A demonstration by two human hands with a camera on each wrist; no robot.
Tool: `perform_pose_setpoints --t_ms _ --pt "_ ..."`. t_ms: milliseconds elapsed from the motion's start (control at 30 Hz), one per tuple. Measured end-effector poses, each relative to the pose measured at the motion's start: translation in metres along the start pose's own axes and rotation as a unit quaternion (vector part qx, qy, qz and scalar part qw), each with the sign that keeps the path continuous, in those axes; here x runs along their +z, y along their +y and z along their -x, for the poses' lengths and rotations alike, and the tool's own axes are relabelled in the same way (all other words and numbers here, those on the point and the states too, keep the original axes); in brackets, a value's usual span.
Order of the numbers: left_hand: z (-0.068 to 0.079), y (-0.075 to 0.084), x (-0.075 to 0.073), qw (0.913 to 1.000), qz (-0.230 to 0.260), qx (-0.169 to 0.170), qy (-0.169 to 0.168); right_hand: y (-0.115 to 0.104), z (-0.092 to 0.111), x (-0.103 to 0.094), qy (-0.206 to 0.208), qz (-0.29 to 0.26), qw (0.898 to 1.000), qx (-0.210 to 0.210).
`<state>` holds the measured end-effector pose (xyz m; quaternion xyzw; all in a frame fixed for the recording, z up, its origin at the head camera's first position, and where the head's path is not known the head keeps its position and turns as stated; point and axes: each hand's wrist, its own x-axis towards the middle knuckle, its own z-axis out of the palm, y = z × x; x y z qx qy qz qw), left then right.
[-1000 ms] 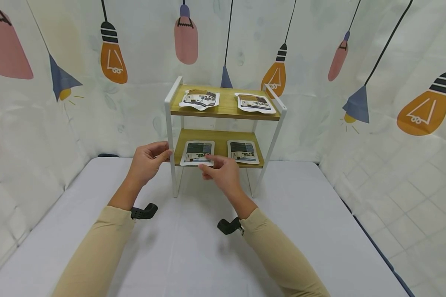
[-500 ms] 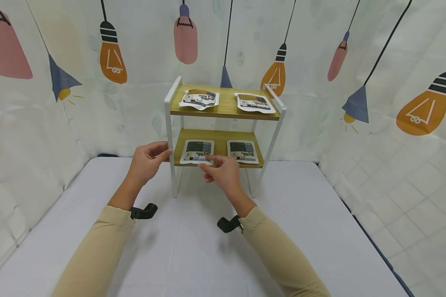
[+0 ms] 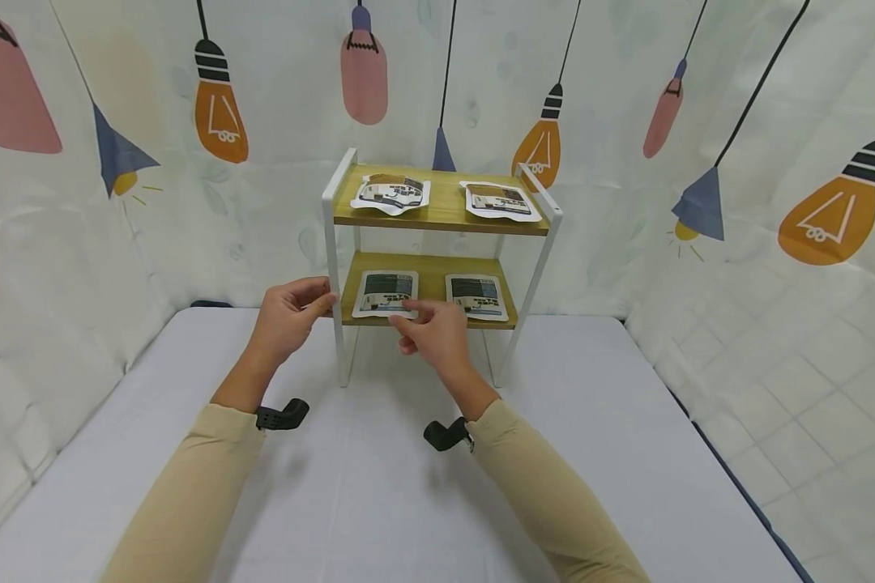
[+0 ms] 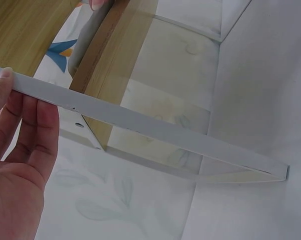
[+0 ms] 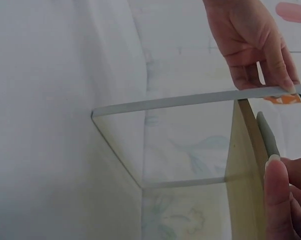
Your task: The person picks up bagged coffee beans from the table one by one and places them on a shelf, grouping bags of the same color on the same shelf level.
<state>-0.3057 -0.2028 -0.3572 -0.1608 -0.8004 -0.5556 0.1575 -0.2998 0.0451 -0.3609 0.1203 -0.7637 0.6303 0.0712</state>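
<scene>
A small two-tier rack [image 3: 437,225] with wooden boards and a white frame stands on the table. My left hand [image 3: 286,318] grips its left front post [image 4: 140,125], thumb on one side and fingers on the other. On the lower board lies a flat white pouch [image 3: 385,290] with a dark printed label. My right hand [image 3: 437,334] is at its front right corner, index finger on top and thumb at the front edge, seemingly pinching it. The right wrist view shows the pouch [image 5: 268,132] edge-on over the board, beside the right thumb.
Another pouch [image 3: 476,297] lies on the lower board's right side. Two more pouches, one left [image 3: 391,194] and one right [image 3: 500,202], lie on the top board. A white cloth covers the table [image 3: 379,502]; a lamp-patterned curtain [image 3: 277,202] hangs behind.
The pouch under my right hand has slid slightly backward on the lower board, away from its front edge. The right hand has followed it a little. My left hand stays put.
</scene>
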Motion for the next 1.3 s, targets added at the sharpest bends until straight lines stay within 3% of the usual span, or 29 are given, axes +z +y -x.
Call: perform_pose_setpoints --t_ms 667,867,1100,1300 --pt "0.003 -0.001 -0.003 1.0 0.001 0.0 0.0 0.003 0.0 0.005 0.007 0.002 1.0 -0.02" --pt "0.006 0.0 0.0 0.9998 -0.004 -0.014 0.016 0.009 0.004 0.002 0.011 0.013 0.998 -0.059" --pt "0.014 -0.005 0.003 0.9949 -0.096 0.005 0.029 0.016 0.022 -0.016 0.016 0.016 0.997 -0.078" --pt "0.027 -0.008 0.001 0.9808 -0.173 0.067 0.06 0.016 0.04 -0.044 0.012 0.037 0.994 -0.105"
